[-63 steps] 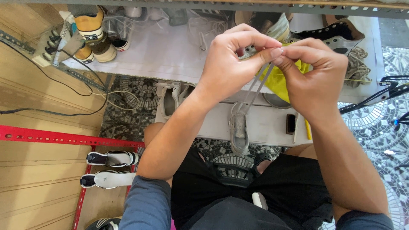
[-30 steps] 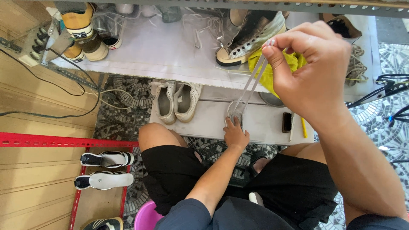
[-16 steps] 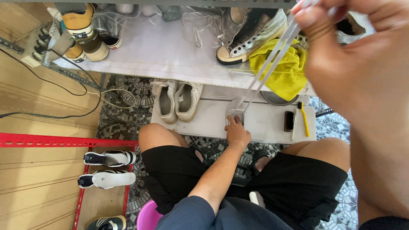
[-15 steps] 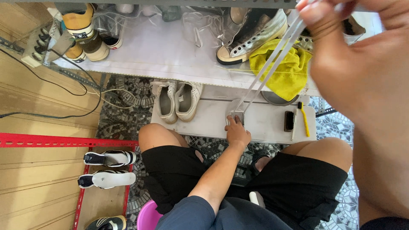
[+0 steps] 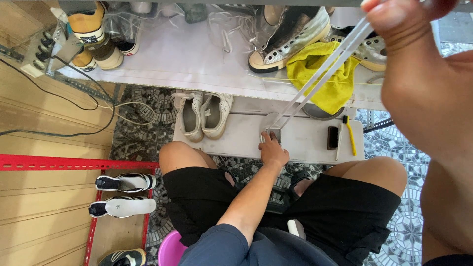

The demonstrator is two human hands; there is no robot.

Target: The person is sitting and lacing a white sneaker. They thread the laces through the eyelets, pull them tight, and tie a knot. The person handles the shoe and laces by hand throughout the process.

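Grey shoe (image 5: 271, 134) | pale flat laces (image 5: 322, 74) taut, doubled | both hands holding

Our right hand (image 5: 419, 74), raised close to the camera, pinches the two ends of a flat grey shoelace (image 5: 320, 74), pulled taut. Our left hand (image 5: 272, 150) presses down on a small grey shoe (image 5: 272, 132) on the low white counter (image 5: 305, 143), beside a pair of white sneakers (image 5: 201, 114) and a yellow-handled brush (image 5: 350, 135)
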